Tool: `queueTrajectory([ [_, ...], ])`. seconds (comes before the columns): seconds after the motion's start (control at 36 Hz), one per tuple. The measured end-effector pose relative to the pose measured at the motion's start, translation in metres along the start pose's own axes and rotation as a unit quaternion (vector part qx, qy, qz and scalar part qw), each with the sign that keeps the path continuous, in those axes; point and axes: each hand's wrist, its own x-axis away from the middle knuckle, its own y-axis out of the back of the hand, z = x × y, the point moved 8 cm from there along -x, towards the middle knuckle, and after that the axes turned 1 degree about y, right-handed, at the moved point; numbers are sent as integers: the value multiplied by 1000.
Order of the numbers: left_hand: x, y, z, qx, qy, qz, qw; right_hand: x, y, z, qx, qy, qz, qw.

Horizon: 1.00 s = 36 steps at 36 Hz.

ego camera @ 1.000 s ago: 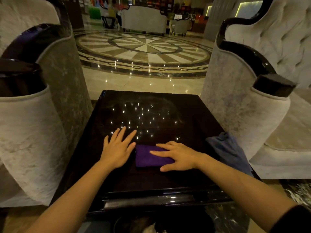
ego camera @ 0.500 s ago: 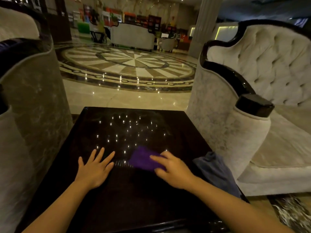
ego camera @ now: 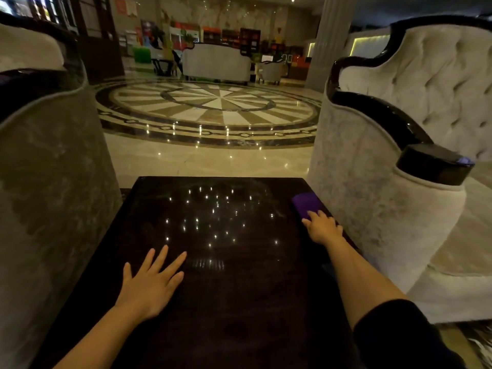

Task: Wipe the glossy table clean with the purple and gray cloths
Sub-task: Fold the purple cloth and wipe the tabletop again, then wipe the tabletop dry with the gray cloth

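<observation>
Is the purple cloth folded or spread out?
Folded: the purple cloth is a small thick pad under the fingertips of the right hand, at the table edge.

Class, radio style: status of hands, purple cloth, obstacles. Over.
Left hand flat on glossy table. Right hand presses purple cloth, far right edge. Armchair close alongside.
</observation>
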Motion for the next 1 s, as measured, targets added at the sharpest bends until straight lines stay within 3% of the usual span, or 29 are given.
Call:
queueTrajectory([
  [0.17,-2,0,1,3,6,22,1000,13,1,-3,24,-11,50,998],
  [0.33,-3,2,0,-5,14,38,999,49,24,-9,14,63,-57,996],
  [0.42,-1,5,-1,-17,14,39,999,68,31,-26,15,91,-74,993],
  [0.61,6,14,-8,-61,21,19,998,112,28,-61,11,101,-43,994],
  [0.86,38,21,-12,-41,11,-48,998,149,-6,-83,-51,63,41,996],
  [1.0,62,12,1,-38,19,-59,997,148,-12,-77,-59,48,19,997],
])
